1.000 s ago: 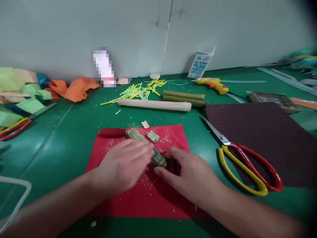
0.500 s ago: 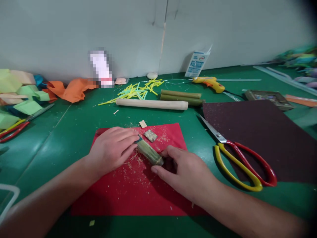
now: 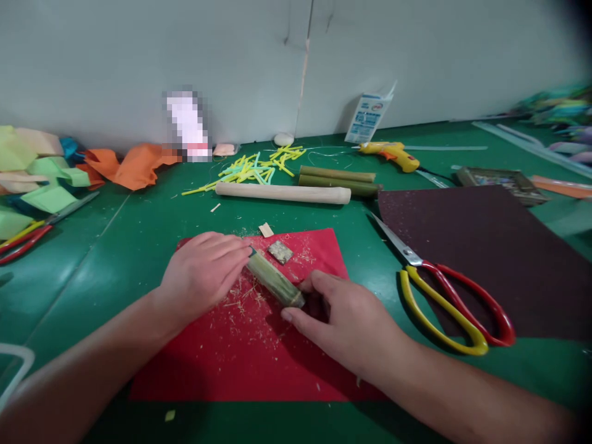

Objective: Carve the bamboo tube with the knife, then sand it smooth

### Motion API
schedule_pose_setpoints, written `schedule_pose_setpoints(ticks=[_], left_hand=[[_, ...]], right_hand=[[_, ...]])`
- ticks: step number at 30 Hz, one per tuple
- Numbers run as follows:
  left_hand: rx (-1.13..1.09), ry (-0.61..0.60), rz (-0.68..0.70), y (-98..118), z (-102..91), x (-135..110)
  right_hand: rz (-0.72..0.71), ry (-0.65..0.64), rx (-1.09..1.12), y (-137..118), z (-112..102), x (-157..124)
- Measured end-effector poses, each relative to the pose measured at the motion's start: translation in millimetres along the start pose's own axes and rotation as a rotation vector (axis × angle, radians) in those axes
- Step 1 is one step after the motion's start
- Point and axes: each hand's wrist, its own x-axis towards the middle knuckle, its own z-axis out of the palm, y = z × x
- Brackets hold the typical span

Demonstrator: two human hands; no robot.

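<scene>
On a red sheet (image 3: 208, 364), my right hand (image 3: 351, 327) pinches the near end of a short green bamboo piece (image 3: 275, 279) between thumb and fingers. The bamboo lies slantwise, its far end toward the left. There my left hand (image 3: 203, 274) is closed, palm down, its fingers pressed together. A small dark edge shows at those fingertips; what it belongs to is hidden under the hand. Fine shavings are scattered around the bamboo. Just beyond it are a square speckled chip (image 3: 280, 251) and a pale wood chip (image 3: 266, 230).
Red-and-yellow-handled scissors (image 3: 444, 277) lie at right, partly on a dark sheet (image 3: 504, 259). Behind are a pale stick (image 3: 282, 193), green bamboo tubes (image 3: 340, 182), cut yellow strips (image 3: 250, 169) and a yellow glue gun (image 3: 391, 154). Another pair of scissors (image 3: 28, 240) is at left.
My left hand has slid a little left and away along the bamboo, uncovering more of its far end. My right hand keeps its grip in nearly the same place.
</scene>
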Motion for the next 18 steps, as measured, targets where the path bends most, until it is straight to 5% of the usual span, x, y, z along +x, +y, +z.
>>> schedule_pose_setpoints(ticks=[6,12,18], left_hand=[[-0.102,-0.074,0.093,22.6,-1.4,-0.9],[-0.045,-0.044,-0.031,4.2,-2.0,-2.8],[-0.126,-0.060,0.076,20.1,-2.6,0.6]], right_hand=[[-0.012,0.011,-0.004,-1.0,1.0,0.8],[0.000,0.002,0.000,-1.0,0.0,2.8],[-0.014,0.002,0.007,-1.5,-0.5,1.1]])
